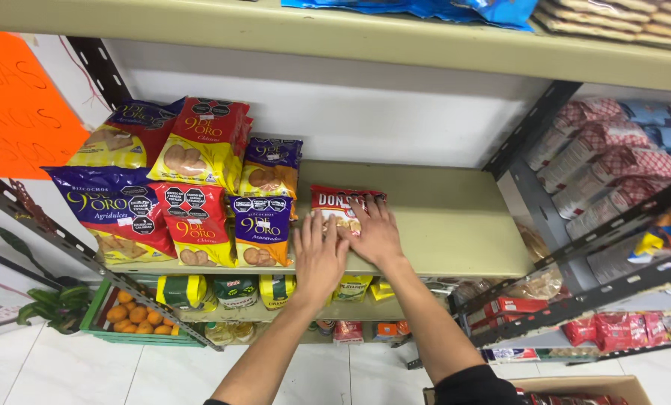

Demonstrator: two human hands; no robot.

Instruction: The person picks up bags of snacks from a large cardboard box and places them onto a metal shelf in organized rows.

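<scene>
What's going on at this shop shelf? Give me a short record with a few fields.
Place: beige metal shelf in a shop
Left hand: flat on the shelf edge, fingers touching a red and white snack bag
Right hand: palm down on the same bag, pressing it flat
Beside it: red, purple and yellow biscuit bags stacked to the left
Below: green crate of oranges near the floor
Right side: neighbouring rack of red-checked packets

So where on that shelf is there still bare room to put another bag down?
The shelf is bare on its right half, from the red-and-white snack bag under the left hand and right hand across to the dark upright post. Its left end is crowded with upright purple, red and yellow biscuit bags.
</scene>
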